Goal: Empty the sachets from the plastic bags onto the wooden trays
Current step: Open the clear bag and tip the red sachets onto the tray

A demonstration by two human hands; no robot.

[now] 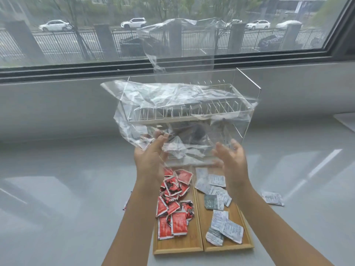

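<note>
Head view: left hand [151, 160] pinches the clear bag [172, 104] above the trays; right hand [233, 160] is open, holding nothing. Red sachets [172, 204] fill the left tray [178, 246], white ones [221, 208] the right tray [228, 245]. One stray [272, 198] lies on the surface [57, 189]; the loose bag could sweep more over the low rims. Open room both sides.

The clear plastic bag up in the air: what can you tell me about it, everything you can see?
The clear plastic bag is thin, see-through film, crumpled and creased, with pale glare on its folds. It is held up above the two wooden trays, billowing wide, one end rising in front of the window. It looks empty. The left hand pinches its lower edge between the fingers; the right hand is open beside it, and contact there is unclear. A clear rack shows through it.
</note>
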